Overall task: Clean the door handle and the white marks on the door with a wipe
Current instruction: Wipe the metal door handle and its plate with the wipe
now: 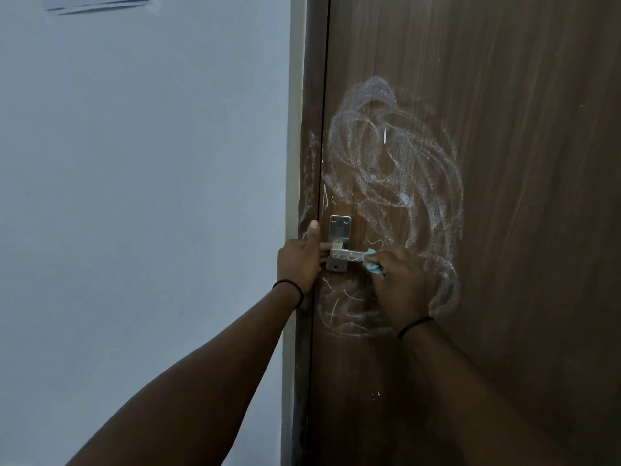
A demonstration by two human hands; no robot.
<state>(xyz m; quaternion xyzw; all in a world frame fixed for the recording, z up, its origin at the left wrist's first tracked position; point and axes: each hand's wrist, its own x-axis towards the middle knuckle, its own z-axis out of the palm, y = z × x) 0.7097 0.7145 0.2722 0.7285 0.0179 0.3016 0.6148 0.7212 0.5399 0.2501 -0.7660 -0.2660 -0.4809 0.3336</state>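
A brown wooden door (521,163) carries broad white chalk scribbles (396,163) above and below a silver lever handle (344,254) on its metal plate (340,227). The lever itself bears thin white marks. My right hand (403,284) grips a crumpled light blue wipe (373,262) and presses it around the lever's right end. My left hand (300,260) rests flat against the door's edge and frame just left of the plate, thumb pointing up, fingers reaching toward the handle base and holding nothing.
A dark door frame (307,95) with faint white smears runs along the door's left edge. A pale blue-grey wall (134,196) fills the left side, with a paper sheet (97,3) at the top.
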